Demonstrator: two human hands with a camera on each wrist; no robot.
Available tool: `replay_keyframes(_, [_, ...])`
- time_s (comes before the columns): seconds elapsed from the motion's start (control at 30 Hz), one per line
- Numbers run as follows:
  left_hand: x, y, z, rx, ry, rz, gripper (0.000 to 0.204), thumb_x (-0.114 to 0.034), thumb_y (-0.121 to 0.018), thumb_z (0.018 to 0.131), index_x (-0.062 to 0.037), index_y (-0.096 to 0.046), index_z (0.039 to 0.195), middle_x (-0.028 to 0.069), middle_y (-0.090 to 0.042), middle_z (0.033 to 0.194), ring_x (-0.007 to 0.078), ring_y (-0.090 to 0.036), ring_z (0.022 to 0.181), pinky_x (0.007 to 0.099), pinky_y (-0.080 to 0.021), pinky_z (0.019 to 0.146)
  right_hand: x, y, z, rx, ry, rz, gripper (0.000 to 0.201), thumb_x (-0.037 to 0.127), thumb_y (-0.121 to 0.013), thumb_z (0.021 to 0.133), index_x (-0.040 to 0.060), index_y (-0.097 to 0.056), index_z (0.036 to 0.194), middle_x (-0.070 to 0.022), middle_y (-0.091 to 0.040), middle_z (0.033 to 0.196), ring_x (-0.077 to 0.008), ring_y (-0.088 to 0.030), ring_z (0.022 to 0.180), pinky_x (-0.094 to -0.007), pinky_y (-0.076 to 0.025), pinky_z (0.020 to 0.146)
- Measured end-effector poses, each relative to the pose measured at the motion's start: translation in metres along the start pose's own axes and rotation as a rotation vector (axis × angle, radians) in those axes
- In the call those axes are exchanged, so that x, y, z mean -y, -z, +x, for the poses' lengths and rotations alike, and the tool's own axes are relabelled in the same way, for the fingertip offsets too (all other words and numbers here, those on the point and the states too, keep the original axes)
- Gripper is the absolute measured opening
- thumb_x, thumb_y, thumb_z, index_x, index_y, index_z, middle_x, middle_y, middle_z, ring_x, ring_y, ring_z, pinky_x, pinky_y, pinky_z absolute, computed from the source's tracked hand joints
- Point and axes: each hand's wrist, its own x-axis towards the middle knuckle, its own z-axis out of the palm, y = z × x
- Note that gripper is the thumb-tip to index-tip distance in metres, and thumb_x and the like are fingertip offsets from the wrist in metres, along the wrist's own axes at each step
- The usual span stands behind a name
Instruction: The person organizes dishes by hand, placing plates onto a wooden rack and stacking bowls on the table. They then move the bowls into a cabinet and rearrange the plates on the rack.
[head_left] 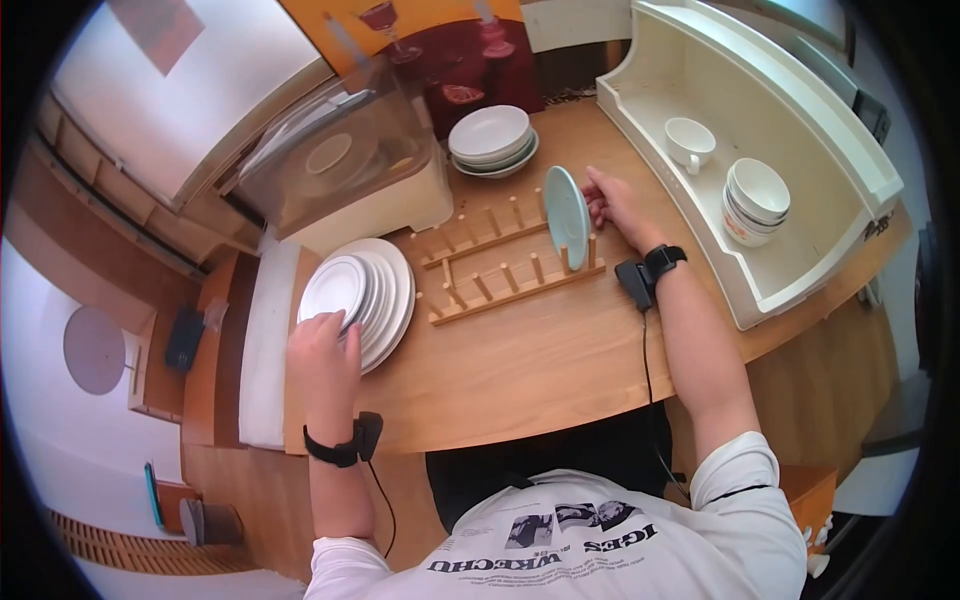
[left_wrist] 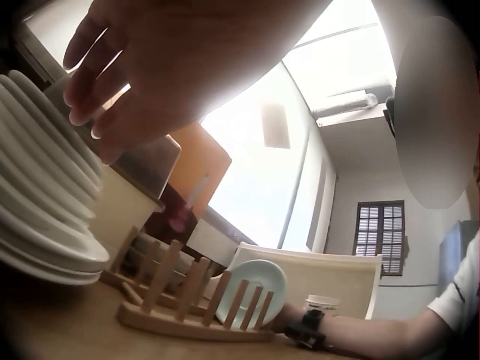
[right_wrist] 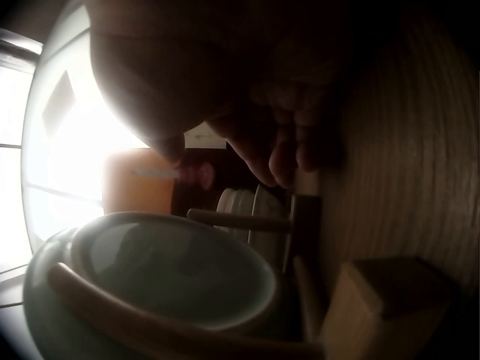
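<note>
A pale green plate [head_left: 568, 217] stands on edge in the right end of a wooden dish rack [head_left: 508, 270]. Just to its right is my right hand [head_left: 618, 208], fingers loosely bent and nothing between them. In the right wrist view the plate [right_wrist: 172, 270] leans behind a rack peg, below the fingers. My left hand [head_left: 325, 358] is at the near side of a stack of white plates [head_left: 395, 290], fingertips right at the rim of the upper ones. The left wrist view shows its fingers relaxed and slightly spread beside the stack [left_wrist: 45, 187], gripping no plate.
Behind the rack sits a pile of bowls [head_left: 490, 135]. A lidded plastic box [head_left: 370, 200] stands at the back left. On the right, a cream shelf unit [head_left: 690, 215] holds a white cup [head_left: 690, 142] and stacked bowls [head_left: 757, 195]. A cable [head_left: 647, 365] hangs from the right wrist.
</note>
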Motion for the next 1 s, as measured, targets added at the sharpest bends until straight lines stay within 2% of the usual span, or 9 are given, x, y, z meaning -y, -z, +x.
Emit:
replay_keyframes(0.07, [0.003, 0.002, -0.009, 0.03, -0.022, -0.039, 0.017, -0.007, -0.077, 0.086, 0.0003, -0.076, 0.102, 0.0132, -0.074, 0.097, 0.0347, -0.068, 0.094, 0.0459, -0.052, 0.084, 0.004, -0.002, -0.003, 0.008, 0.023, -0.001, 0.06, 0.054, -0.054, 0.108, -0.0041, -0.07, 0.104, -0.0049, -0.065, 0.086, -0.0088, -0.057, 0.066, -0.0255, -0.052, 0.054])
replay_keyframes(0.27, [0.005, -0.01, -0.014, -0.071, -0.027, -0.01, 0.017, -0.001, -0.071, 0.089, 0.0017, -0.075, 0.106, 0.0133, -0.074, 0.097, 0.0355, -0.067, 0.094, 0.0465, -0.051, 0.086, 0.006, -0.001, -0.006, 0.009, 0.029, -0.002, 0.059, 0.052, -0.053, 0.109, -0.0045, -0.071, 0.103, -0.005, -0.065, 0.086, -0.0095, -0.057, 0.067, -0.0256, -0.051, 0.055])
replay_keyframes(0.37, [0.013, -0.015, -0.014, 0.004, -0.047, -0.015, 0.019, -0.001, -0.071, 0.089, 0.003, -0.074, 0.107, 0.0141, -0.073, 0.098, 0.036, -0.066, 0.094, 0.0472, -0.05, 0.087, 0.006, -0.002, -0.008, 0.006, 0.035, -0.02, 0.059, 0.051, -0.054, 0.109, -0.0045, -0.071, 0.102, -0.0048, -0.064, 0.084, -0.01, -0.057, 0.066, -0.0262, -0.051, 0.054])
replay_keyframes(0.47, [0.012, -0.013, -0.013, -0.009, -0.133, 0.026, 0.02, -0.001, -0.07, 0.089, 0.0035, -0.073, 0.108, 0.0151, -0.072, 0.097, 0.0361, -0.065, 0.095, 0.0474, -0.05, 0.086, 0.008, -0.004, -0.009, -0.011, 0.046, -0.04, 0.058, 0.051, -0.054, 0.109, -0.0042, -0.071, 0.101, -0.005, -0.064, 0.082, -0.0105, -0.057, 0.064, -0.0269, -0.051, 0.054])
replay_keyframes(1.0, [0.015, -0.012, -0.012, 0.002, -0.048, -0.11, 0.02, 0.002, -0.071, 0.089, 0.0051, -0.072, 0.109, 0.0173, -0.07, 0.101, 0.038, -0.065, 0.097, 0.0467, -0.051, 0.087, 0.0, -0.004, -0.008, -0.022, 0.067, -0.04, 0.056, 0.05, -0.055, 0.109, -0.0029, -0.07, 0.097, -0.006, -0.064, 0.08, -0.0113, -0.057, 0.061, -0.0272, -0.05, 0.054])
